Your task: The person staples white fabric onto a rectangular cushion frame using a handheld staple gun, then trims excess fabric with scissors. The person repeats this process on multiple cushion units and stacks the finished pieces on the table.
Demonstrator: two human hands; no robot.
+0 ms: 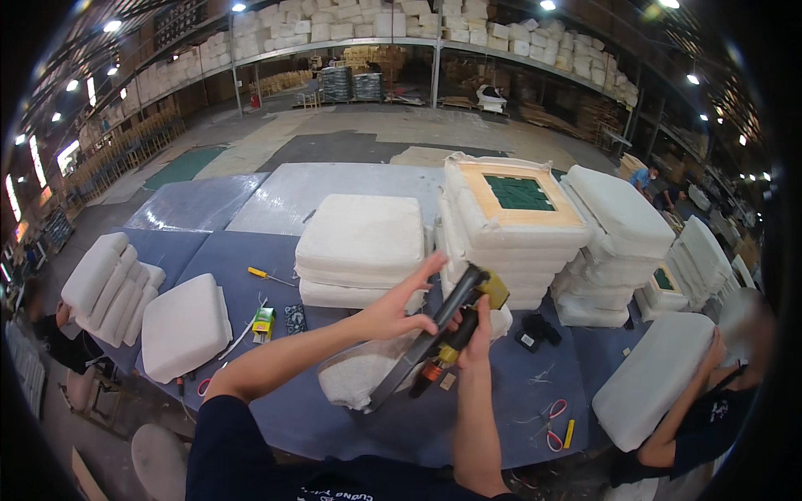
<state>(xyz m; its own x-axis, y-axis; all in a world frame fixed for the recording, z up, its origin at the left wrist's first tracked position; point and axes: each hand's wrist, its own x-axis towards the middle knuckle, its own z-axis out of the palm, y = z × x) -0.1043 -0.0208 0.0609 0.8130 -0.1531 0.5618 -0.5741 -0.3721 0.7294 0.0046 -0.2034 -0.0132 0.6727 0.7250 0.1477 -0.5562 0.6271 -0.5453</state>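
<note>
A black and yellow staple gun (494, 289) with a long dark magazine is held up in front of me, tilted. My right hand (476, 334) is closed around its grip. My left hand (399, 306) has its fingers spread beside the magazine, with the thumb close to it; whether they touch I cannot tell. Underneath lies a white padded seat cushion (349, 377), partly hidden by the tool and my arms. Just beyond my left hand is a stack of white cushions (361, 234).
Taller cushion stacks (514, 250) stand at the right. The blue table (522, 426) bears a yellow screwdriver (269, 275), a green-yellow box (263, 324), black batteries (535, 332), red-handled scissors (554, 426) and a yellow cutter (569, 434). At far right, another person holds a cushion (653, 380).
</note>
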